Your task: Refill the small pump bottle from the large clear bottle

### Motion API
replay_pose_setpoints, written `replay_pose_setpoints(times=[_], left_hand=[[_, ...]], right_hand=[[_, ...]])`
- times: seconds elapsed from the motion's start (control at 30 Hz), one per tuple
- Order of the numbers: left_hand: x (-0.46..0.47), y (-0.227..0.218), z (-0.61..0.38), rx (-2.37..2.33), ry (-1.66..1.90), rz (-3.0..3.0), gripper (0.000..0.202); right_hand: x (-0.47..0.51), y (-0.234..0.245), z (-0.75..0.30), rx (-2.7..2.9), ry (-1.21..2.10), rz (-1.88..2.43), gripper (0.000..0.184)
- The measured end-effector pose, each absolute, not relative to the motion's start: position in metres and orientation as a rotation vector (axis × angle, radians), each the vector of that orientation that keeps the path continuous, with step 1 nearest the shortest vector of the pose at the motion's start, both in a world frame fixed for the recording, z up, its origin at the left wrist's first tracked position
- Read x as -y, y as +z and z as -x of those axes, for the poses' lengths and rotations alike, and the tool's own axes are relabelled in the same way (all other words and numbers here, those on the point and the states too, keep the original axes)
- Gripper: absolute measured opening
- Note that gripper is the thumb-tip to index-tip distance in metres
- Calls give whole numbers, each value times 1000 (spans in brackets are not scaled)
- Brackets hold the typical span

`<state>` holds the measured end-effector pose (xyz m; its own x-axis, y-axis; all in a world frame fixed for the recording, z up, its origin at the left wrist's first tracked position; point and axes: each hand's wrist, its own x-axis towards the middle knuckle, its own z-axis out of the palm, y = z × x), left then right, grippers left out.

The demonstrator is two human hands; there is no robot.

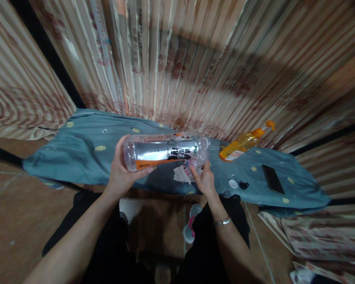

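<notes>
A large clear plastic bottle (162, 152) with a silver, black and orange label lies sideways above the cloth-covered table. My left hand (122, 169) wraps round its base end, thumb along the lower side. My right hand (205, 177) grips the shoulder near the neck, its fingers partly hidden behind the clear plastic. Just beside the right thumb is a crumpled white piece of paper or tissue (182, 174) with pinkish print; whether the thumb presses on it I cannot tell. To the right of this hand, a white round cap (233, 184) and a small black object (244, 185) lie on the cloth.
An orange pump bottle (239, 146) stands at the table's back right. Farther right lies a dark phone (272, 179) on the teal cloth (88, 134). Striped curtains (177, 71) hang close behind. Below the table, a clear cup-like container with a pink band (191, 225) is near my legs.
</notes>
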<state>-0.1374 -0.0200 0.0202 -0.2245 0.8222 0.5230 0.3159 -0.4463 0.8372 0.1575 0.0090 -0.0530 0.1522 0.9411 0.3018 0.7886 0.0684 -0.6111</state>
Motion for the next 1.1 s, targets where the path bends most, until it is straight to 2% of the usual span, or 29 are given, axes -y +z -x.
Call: replay_pose_setpoints(times=[0.17, 0.3, 0.47, 0.73, 0.97, 1.1], left_hand=[[19, 19, 138, -1361, 1737, -1662, 109], [21, 21, 137, -1357, 1725, -1652, 101], [24, 25, 136, -1339, 1713, -1582, 100], [23, 24, 136, -1364, 1697, -1566, 101], [24, 23, 135, -1367, 1711, -1580, 102], [23, 24, 135, -1357, 1731, -1587, 103]], right_hand=[[-6, -51, -155, 1638, 331, 1759, 82], [-4, -46, -152, 1601, 389, 1746, 102], [-4, -38, -151, 1560, 474, 1693, 113], [-8, -33, -149, 1554, 437, 1639, 107], [-9, -32, -150, 1571, 442, 1644, 74], [-10, -34, -151, 1580, 405, 1656, 69]])
